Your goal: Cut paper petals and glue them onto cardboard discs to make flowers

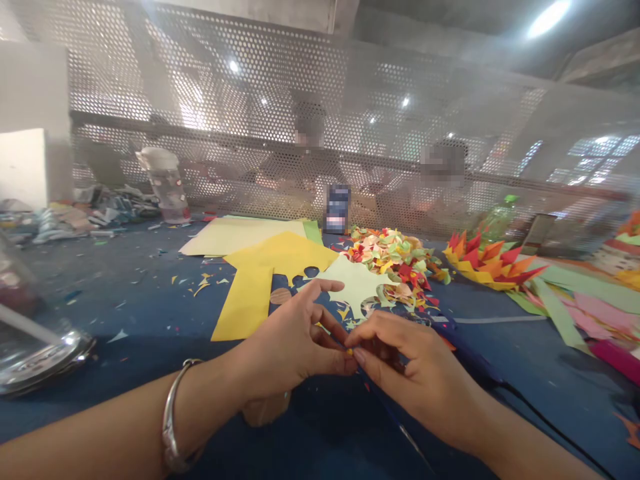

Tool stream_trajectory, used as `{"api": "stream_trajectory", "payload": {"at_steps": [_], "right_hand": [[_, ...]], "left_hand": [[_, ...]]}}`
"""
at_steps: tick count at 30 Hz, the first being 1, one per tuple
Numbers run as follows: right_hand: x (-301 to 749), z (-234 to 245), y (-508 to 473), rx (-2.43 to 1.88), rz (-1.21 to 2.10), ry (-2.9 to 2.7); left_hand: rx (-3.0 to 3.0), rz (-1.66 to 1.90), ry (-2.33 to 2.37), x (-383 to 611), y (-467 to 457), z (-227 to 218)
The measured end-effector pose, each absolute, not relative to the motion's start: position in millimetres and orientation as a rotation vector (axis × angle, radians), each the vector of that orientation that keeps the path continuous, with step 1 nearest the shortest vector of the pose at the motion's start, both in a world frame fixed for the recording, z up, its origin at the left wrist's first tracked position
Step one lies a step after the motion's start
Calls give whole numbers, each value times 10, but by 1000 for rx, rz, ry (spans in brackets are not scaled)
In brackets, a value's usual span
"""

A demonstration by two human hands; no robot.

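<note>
My left hand (305, 333) and my right hand (400, 353) meet fingertip to fingertip above the blue table (165, 360). Both are closed in a pinch around a tiny yellow-orange piece (350, 351), too small to identify exactly. A thin dark stick (400, 427) runs from just under the fingertips toward the lower right; I cannot tell whether it is held. Just beyond the hands lie a pale green paper sheet (353, 280) with scalloped cut-outs and a cut yellow sheet (285, 257). A dark blue tool (463, 350) with a cord lies beside my right hand.
Behind the sheets rises a pile of colourful paper petals (395, 257). A phone (337, 210) stands against a perforated metal screen (220, 120), with people beyond it. Farther right is a red-orange paper flower (493, 263); at left stands a tumbler (167, 187). Scraps litter the tabletop.
</note>
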State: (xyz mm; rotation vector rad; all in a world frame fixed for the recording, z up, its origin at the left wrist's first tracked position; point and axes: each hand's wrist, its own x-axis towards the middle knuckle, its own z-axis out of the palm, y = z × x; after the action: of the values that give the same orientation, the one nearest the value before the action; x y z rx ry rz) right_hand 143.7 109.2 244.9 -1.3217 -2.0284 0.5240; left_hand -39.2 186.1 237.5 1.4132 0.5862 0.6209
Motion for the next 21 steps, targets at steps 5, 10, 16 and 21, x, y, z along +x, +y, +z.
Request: {"api": "stream_trajectory", "payload": {"at_steps": [5,10,16,21], "right_hand": [[1439,2469,1097,-1300,526,-2043],[1421,2488,1110,-1291,518,-2034],[1406,2496,1095,-1307,516,-2010],[1404,2490,1092,-1331,558,-1982]], "left_hand": [[1429,607,581,-394,1869,2380],[1442,603,571,-388,1852,2379],[1422,578,545,-405,1832,2411],[1475,613,579,-388,1846,2391]]}}
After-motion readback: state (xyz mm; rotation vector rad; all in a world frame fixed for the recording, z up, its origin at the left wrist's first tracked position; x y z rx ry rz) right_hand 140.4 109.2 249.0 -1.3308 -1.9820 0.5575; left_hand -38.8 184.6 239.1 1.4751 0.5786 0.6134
